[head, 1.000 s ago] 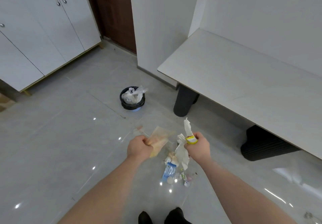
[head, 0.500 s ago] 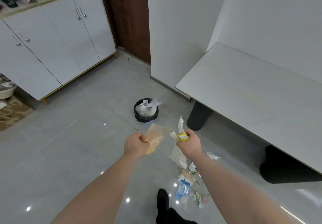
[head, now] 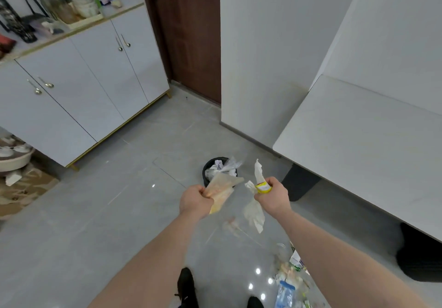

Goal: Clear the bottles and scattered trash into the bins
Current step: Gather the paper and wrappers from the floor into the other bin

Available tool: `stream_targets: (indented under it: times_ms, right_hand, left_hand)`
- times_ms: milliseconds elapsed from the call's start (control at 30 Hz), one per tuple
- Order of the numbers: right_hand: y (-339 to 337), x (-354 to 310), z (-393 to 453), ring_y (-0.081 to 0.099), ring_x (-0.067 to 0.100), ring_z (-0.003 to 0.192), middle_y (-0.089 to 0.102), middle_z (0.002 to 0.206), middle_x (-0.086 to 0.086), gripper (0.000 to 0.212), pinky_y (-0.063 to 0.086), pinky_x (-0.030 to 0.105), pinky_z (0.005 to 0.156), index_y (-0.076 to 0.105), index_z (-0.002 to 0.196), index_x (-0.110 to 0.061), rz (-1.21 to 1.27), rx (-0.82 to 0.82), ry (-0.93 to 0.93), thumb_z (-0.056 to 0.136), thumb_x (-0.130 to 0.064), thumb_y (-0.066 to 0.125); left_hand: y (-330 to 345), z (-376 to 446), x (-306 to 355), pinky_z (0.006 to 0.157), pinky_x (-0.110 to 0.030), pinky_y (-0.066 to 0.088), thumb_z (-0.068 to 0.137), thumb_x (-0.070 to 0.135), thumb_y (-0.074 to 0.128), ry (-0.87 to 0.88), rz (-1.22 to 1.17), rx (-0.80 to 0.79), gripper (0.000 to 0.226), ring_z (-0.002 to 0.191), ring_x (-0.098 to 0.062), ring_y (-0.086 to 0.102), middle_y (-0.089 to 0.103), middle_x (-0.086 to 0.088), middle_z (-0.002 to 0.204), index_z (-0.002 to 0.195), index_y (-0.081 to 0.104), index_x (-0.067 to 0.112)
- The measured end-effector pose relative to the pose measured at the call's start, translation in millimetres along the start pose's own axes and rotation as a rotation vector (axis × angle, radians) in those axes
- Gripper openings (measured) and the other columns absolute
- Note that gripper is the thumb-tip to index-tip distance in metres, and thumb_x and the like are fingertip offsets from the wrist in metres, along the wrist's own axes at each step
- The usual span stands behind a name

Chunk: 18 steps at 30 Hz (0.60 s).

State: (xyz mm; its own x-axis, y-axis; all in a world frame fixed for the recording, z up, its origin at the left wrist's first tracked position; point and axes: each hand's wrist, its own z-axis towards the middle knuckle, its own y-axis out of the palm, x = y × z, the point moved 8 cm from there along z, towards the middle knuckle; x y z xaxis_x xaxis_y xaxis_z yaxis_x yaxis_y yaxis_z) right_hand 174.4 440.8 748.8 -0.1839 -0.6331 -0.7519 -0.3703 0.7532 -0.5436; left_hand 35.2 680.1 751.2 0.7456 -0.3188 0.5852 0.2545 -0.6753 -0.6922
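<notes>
Out ahead, both hands carry loads toward the bin (head: 207, 169): left hand (head: 195, 201) clenched on a wrapper (head: 221, 191), right hand (head: 272, 196) gripping tissue (head: 254, 212); more trash (head: 287, 281) waits on the near floor.

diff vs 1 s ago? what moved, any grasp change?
The person has stepped toward the black bin; the floor trash pile, earlier just beyond the hands, now lies behind them by the feet. No grasp change: left hand still grips the yellowish wrapper, right hand the white paper scraps with a yellow piece. Nothing released yet.
</notes>
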Motion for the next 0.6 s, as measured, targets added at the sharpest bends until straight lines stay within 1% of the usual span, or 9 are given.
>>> stream_targets:
  times_ms: [133, 233, 367, 500, 600]
  right_hand:
    - [25.6, -25.4, 15.4, 0.058, 0.02, 0.072, 0.065, 0.08, 0.0, 0.023, 0.049, 0.032, 0.063, 0.058, 0.086, -0.017, 0.014, 0.063, 0.042, 0.071, -0.007, 0.073]
    - [37.9, -38.2, 25.2, 0.06, 0.021, 0.073, 0.065, 0.08, -0.001, 0.024, 0.054, 0.037, 0.067, 0.059, 0.086, -0.018, 0.051, 0.11, 0.082, 0.07, -0.006, 0.072]
    - [46.7, -49.7, 41.0, 0.063, 0.024, 0.074, 0.066, 0.08, 0.001, 0.023, 0.057, 0.042, 0.067, 0.058, 0.084, -0.018, 0.089, 0.142, 0.117, 0.069, -0.006, 0.07]
    - [54.3, -61.5, 70.1, 0.063, 0.022, 0.074, 0.066, 0.081, 0.001, 0.022, 0.057, 0.04, 0.066, 0.057, 0.085, -0.018, 0.096, 0.141, 0.14, 0.072, -0.005, 0.07]
    - [61.3, -70.6, 96.0, 0.06, 0.02, 0.07, 0.065, 0.08, 0.001, 0.021, 0.056, 0.038, 0.064, 0.058, 0.085, -0.018, 0.107, 0.122, 0.164, 0.073, -0.006, 0.071]
  left_hand:
    - [-23.3, 53.7, 4.9, 0.057, -0.025, 0.041, 0.07, 0.013, 0.066, 0.044, 0.043, -0.068, 0.012, 0.071, -0.026, 0.061, 0.057, 0.005, 0.064, 0.067, 0.056, 0.019]
    - [-35.4, 89.4, 8.9, 0.059, -0.024, 0.043, 0.07, 0.013, 0.065, 0.079, 0.096, -0.116, 0.009, 0.076, -0.026, 0.064, 0.06, 0.004, 0.068, 0.071, 0.059, 0.02]
    - [-41.0, 127.9, 17.3, 0.061, -0.025, 0.043, 0.071, 0.012, 0.064, 0.113, 0.18, -0.155, 0.011, 0.079, -0.027, 0.064, 0.06, 0.003, 0.07, 0.069, 0.056, 0.02]
    - [-40.1, 162.4, 35.9, 0.061, -0.026, 0.044, 0.072, 0.013, 0.062, 0.137, 0.231, -0.183, 0.011, 0.077, -0.025, 0.063, 0.059, 0.006, 0.068, 0.067, 0.055, 0.02]
    - [-43.3, 186.0, 48.8, 0.065, -0.025, 0.043, 0.073, 0.014, 0.063, 0.127, 0.249, -0.182, 0.014, 0.083, -0.025, 0.065, 0.062, 0.004, 0.075, 0.069, 0.055, 0.025]
